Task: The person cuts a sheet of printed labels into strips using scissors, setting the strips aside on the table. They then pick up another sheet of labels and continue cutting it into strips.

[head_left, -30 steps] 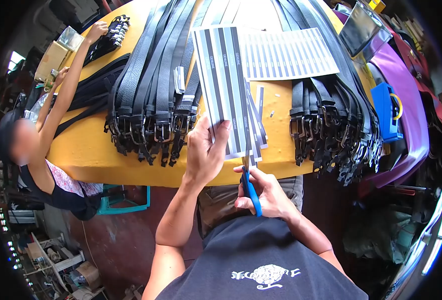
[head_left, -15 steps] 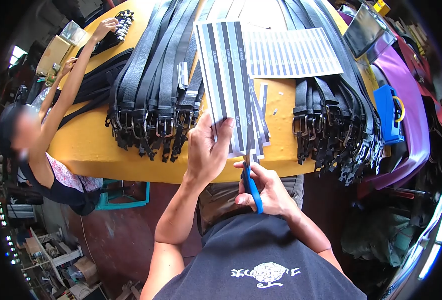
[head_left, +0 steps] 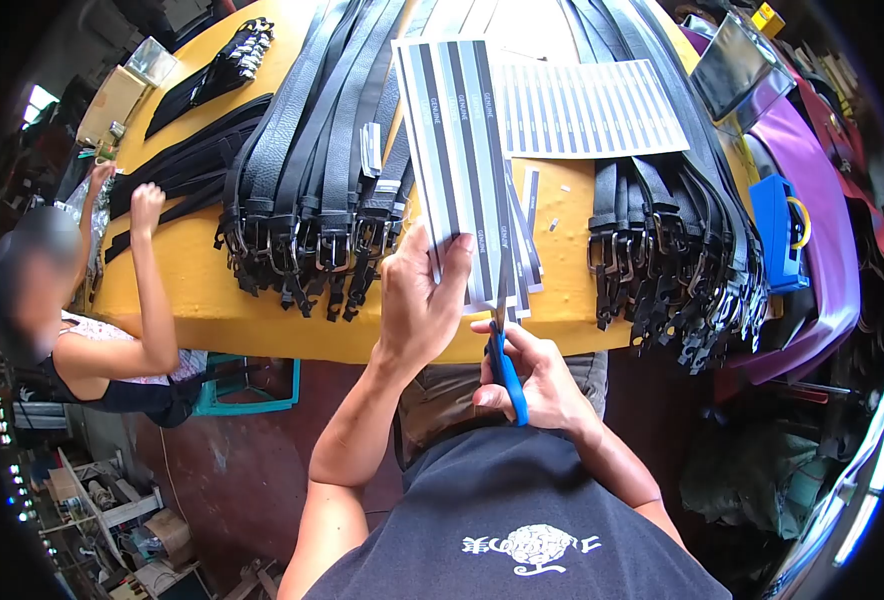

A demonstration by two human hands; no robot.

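Note:
A striped sheet of labels (head_left: 449,150) printed with "GENUINE" is pinched near its lower left edge by my left hand (head_left: 424,290), thumb on top. My right hand (head_left: 540,375) is closed round the blue handles of a pair of scissors (head_left: 507,372). The scissor blades point up along the right side of the sheet, at its lower edge. Several cut label strips (head_left: 526,250) lie on the table behind and to the right of the held sheet. Another sheet of labels (head_left: 592,110) lies flat further back, partly over black belts.
Black belts with buckles lie in a left bundle (head_left: 312,170) and a right bundle (head_left: 662,220) on the yellow-covered table (head_left: 362,335). A blue box-like object (head_left: 777,235) stands at the right edge. A co-worker (head_left: 112,340) sits at the left beside more black straps (head_left: 187,165).
The co-worker's arm has drawn back from the far black bundle towards their body. My hands, the sheet and the scissors have barely moved.

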